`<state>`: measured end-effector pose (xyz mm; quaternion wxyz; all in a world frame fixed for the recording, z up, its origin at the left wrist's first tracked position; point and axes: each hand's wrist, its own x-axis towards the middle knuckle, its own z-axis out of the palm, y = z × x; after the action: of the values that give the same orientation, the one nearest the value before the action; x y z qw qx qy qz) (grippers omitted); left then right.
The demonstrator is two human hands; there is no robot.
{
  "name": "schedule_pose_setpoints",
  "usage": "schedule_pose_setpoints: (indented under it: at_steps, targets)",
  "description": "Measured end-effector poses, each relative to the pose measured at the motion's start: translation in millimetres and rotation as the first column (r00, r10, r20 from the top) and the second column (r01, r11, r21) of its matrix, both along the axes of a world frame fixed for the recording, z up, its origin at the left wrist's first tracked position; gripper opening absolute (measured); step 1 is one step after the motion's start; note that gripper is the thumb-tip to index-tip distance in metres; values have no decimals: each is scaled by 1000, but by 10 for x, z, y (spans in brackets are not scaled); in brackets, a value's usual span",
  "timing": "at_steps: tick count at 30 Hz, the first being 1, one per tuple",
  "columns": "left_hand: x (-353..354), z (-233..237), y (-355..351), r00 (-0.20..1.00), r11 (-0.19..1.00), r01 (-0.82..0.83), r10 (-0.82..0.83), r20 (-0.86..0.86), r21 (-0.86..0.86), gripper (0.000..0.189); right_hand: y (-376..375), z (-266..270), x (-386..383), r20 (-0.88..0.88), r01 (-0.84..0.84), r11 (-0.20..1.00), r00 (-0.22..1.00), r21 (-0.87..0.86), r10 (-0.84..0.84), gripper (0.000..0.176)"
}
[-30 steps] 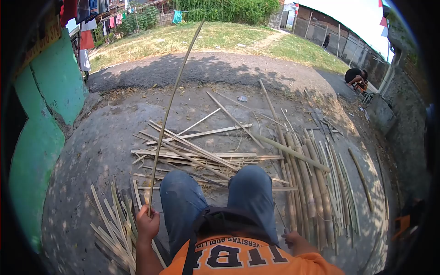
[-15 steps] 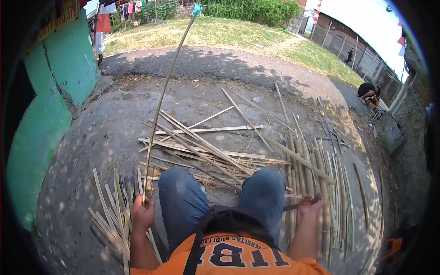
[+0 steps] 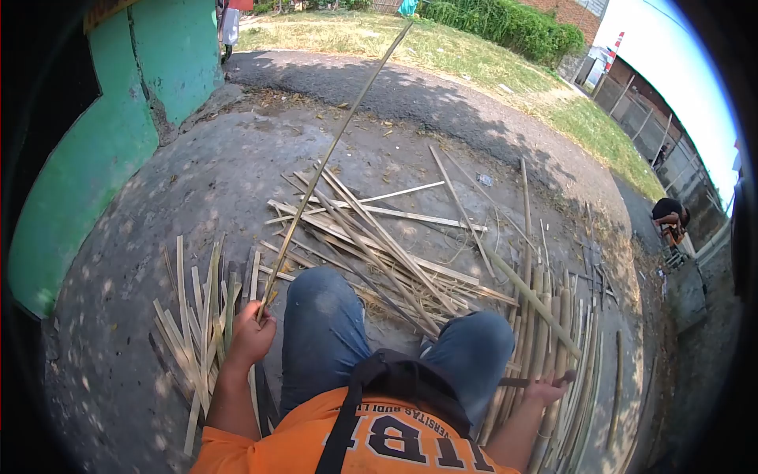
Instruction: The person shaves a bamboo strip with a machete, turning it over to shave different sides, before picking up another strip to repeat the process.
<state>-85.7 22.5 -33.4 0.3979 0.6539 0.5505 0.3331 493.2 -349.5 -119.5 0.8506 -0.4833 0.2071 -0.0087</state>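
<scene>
In the head view, my left hand is closed around the lower end of a long, thin bamboo strip. The strip slants up and away to the right, over the pile in front of my knees. My right hand, low beside my right knee, grips a knife. Its dark blade points toward my leg, and the end of its handle shows past my fingers. Split bamboo slats lie fanned out next to my left hand. Bamboo poles lie on the ground by my right hand.
A loose pile of bamboo strips covers the concrete ahead of my knees. A green wall stands at the left. Beyond the concrete runs an asphalt road with grass behind it. At the far right, a person crouches low.
The view has turned, so the scene sits further right and the green wall shows more. The strip leans further right, still in my left hand. My right hand keeps the knife.
</scene>
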Motion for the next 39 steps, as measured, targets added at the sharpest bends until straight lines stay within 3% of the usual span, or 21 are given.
schedule_pose_setpoints:
  at_steps: [1, 4, 7, 8, 9, 11, 12, 15, 19, 22, 26, 29, 32, 33, 35, 36, 38, 39]
  targets:
    - [32, 20, -3, 1000, 1000, 3, -3, 6, 2, 13, 115, 233, -145, 67, 44, 999, 997, -1, -44, 63]
    - [87, 96, -23, 1000, 1000, 14, -15, -8, -27, 15, 221, 495, -137, 45, 149, 952, 985, 269, -167, 58]
    - [160, 136, -75, 999, 1000, 18, -17, -28, 19, 16, -100, 11, 472, -135, 37, 995, 990, 89, -25, 49]
    - [181, 189, -78, 999, 1000, 24, -25, -43, -2, 16, -152, -95, 543, -89, -102, 995, 991, 15, 103, 39]
    - [182, 184, -81, 999, 999, 32, -32, -32, -12, 16, -141, -202, 569, -157, -139, 989, 979, -45, 131, 38]
    - [191, 152, -62, 998, 998, 56, -56, -9, -25, 15, -100, -428, 612, -292, -215, 965, 942, -153, 163, 35]
    - [202, 157, -60, 998, 998, 65, -65, -25, -18, 15, -12, -489, 617, -395, -131, 964, 918, -231, 30, 27]
    - [178, 152, -56, 997, 997, 74, -74, -38, -5, 15, -236, -649, 590, 0, -319, 947, 948, 30, 319, 26]
    - [197, 209, -42, 998, 997, 70, -70, 10, -22, 15, -201, 121, 553, 124, -137, 929, 987, 343, 100, 54]
    - [221, 207, -37, 997, 997, 78, -78, -14, -5, 16, -81, 642, 505, -37, 87, 869, 996, 487, -78, 67]
    - [250, 148, -24, 997, 997, 81, -81, -5, -7, 15, 157, 691, 790, -41, 167, 957, 986, 235, -162, 71]
    - [293, 218, -16, 997, 997, 74, -74, 16, -19, 15, 361, 339, 926, -35, -130, 988, 991, -85, 128, 58]
    - [305, 243, -36, 997, 997, 76, -76, 4, -10, 15, 462, 56, 848, 56, -128, 970, 988, -206, 143, 40]
    - [303, 242, -30, 997, 997, 78, -78, -7, 1, 15, 485, 163, 722, 140, -20, 979, 989, -203, 49, 38]
    - [286, 240, -17, 995, 996, 86, -85, -58, 23, 16, 474, 474, 426, 290, 194, 965, 947, -177, -137, 35]
    - [267, 227, -14, 992, 995, 94, -91, -85, 29, 16, 151, 307, 728, 320, 118, 992, 939, 38, -124, 37]
    - [240, 133, -2, 996, 994, 85, -85, 1, 62, 15, -502, -65, 1357, 330, -41, 887, 935, 460, -128, 41]
    - [241, 99, 1, 996, 994, 76, -80, 49, 81, 15, -421, 149, 1238, 243, 13, 903, 961, 430, -130, 40]
